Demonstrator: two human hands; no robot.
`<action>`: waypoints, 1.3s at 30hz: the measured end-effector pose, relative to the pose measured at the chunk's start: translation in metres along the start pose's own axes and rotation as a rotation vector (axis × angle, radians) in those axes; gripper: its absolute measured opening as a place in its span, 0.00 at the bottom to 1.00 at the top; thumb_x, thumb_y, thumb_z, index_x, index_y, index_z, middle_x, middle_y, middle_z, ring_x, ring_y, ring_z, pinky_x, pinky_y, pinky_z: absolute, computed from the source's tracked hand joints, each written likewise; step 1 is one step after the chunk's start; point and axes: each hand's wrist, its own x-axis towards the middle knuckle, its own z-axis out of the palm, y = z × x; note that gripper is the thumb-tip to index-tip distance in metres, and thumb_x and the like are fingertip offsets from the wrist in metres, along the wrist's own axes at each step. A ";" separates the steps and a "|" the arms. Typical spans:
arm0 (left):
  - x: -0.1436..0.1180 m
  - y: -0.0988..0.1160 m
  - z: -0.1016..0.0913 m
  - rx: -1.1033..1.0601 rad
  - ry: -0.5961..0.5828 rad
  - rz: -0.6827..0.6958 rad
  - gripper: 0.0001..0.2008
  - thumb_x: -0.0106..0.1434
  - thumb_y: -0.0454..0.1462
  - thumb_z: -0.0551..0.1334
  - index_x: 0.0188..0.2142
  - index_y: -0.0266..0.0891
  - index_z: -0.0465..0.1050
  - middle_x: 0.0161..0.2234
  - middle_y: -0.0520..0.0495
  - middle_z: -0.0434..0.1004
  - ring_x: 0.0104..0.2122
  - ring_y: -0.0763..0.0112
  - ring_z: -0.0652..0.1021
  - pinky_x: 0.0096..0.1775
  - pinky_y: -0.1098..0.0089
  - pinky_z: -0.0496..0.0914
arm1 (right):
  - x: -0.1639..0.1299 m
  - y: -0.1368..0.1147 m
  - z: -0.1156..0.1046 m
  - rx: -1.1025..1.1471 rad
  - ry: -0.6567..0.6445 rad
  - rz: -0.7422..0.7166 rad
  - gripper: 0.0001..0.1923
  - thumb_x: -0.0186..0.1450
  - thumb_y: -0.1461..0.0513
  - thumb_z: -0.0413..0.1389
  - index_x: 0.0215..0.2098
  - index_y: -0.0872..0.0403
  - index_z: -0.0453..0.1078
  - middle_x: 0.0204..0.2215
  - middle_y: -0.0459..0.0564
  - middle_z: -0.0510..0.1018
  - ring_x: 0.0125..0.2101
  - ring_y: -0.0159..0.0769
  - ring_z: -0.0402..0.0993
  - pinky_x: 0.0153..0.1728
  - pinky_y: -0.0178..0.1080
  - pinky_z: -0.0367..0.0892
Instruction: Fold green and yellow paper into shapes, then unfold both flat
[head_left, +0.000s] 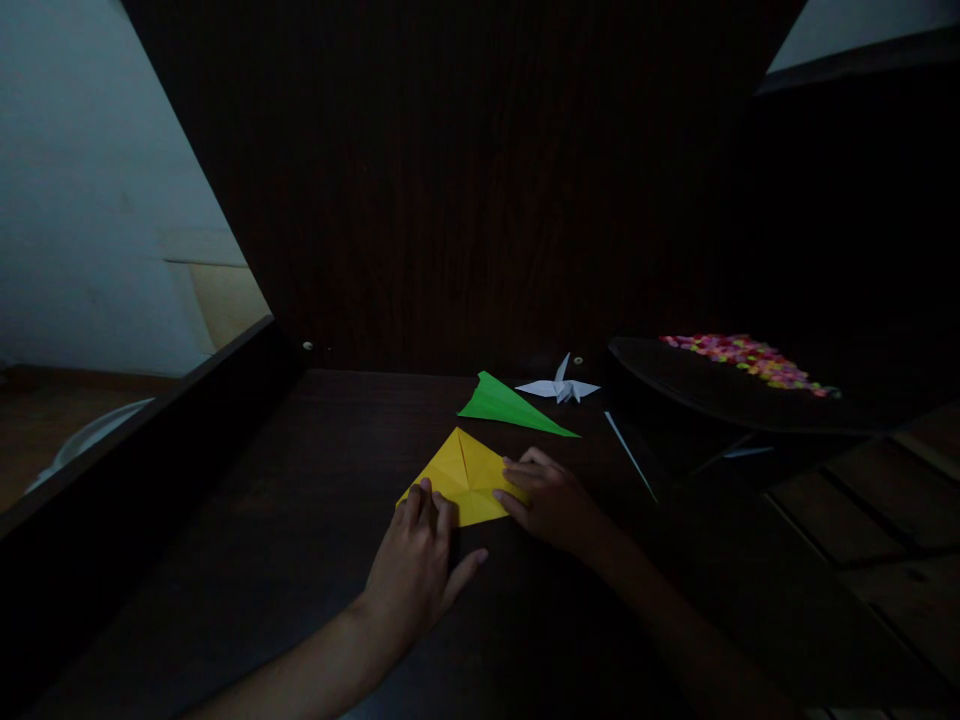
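Note:
A yellow sheet of origami paper [471, 470], creased and folded to a pointed shape, lies on the dark wooden surface in front of me. My left hand [416, 550] rests on its lower left part, fingers laid over the paper and thumb spread away to the right. At the right corner, my right hand [551, 495] has hold of the paper with thumb and fingers; that corner is hidden under the hand. Just behind lies a green folded paper [506, 405], narrowing to a point at the right. A white paper crane [561, 386] sits beyond it.
On the right, a dark curved tray-like piece [652, 372] bears a heap of small colourful bits [750, 360]. A thin white strip [630, 455] lies near it. A tall dark panel [480, 200] rises behind, and a raised side board [150, 425] borders the left.

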 end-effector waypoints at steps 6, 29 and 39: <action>0.001 -0.013 -0.007 -0.172 -0.053 0.031 0.26 0.67 0.49 0.57 0.50 0.26 0.71 0.51 0.25 0.74 0.55 0.42 0.72 0.52 0.50 0.70 | -0.004 0.007 -0.016 0.097 -0.128 -0.007 0.29 0.56 0.49 0.66 0.50 0.56 0.75 0.44 0.57 0.77 0.43 0.46 0.72 0.45 0.45 0.70; 0.022 -0.067 -0.017 -0.381 -0.232 0.144 0.14 0.69 0.33 0.54 0.52 0.37 0.69 0.39 0.40 0.76 0.35 0.60 0.80 0.36 0.65 0.75 | -0.002 0.014 -0.006 -0.004 -0.187 0.061 0.24 0.65 0.67 0.56 0.60 0.53 0.67 0.37 0.54 0.74 0.37 0.40 0.73 0.40 0.41 0.70; 0.029 -0.094 -0.005 -0.724 -0.176 0.068 0.17 0.67 0.36 0.57 0.55 0.43 0.67 0.50 0.43 0.78 0.44 0.61 0.81 0.44 0.67 0.74 | -0.001 0.034 0.006 0.187 -0.077 0.210 0.26 0.66 0.60 0.57 0.62 0.50 0.65 0.46 0.54 0.77 0.45 0.43 0.74 0.49 0.46 0.70</action>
